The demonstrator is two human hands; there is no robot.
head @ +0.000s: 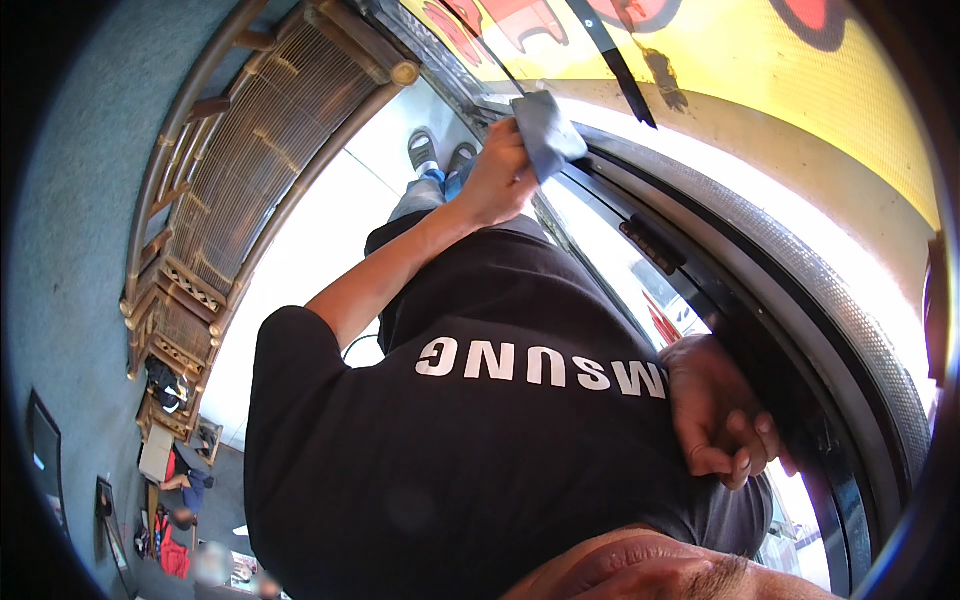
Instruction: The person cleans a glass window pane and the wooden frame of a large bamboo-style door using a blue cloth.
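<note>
My left hand (501,180) grips a grey cloth (551,135), bunched over the fingers and partly blurred. The cloth lies at the dark window frame (712,292), beside the glass pane; whether it presses on the glass or the frame, I cannot tell. My right hand (724,424) is close to my chest at the right, next to the frame. Its fingers are loosely curled and partly apart, with nothing seen in them. A dark slotted fitting (652,244) sits on the frame between the two hands.
A bamboo bench (247,165) runs along the blue wall (82,187) on the left. My slippered feet (422,148) stand on the pale floor (292,255). Beyond the window hangs a yellow banner (810,97). People (187,487) are in the background at lower left.
</note>
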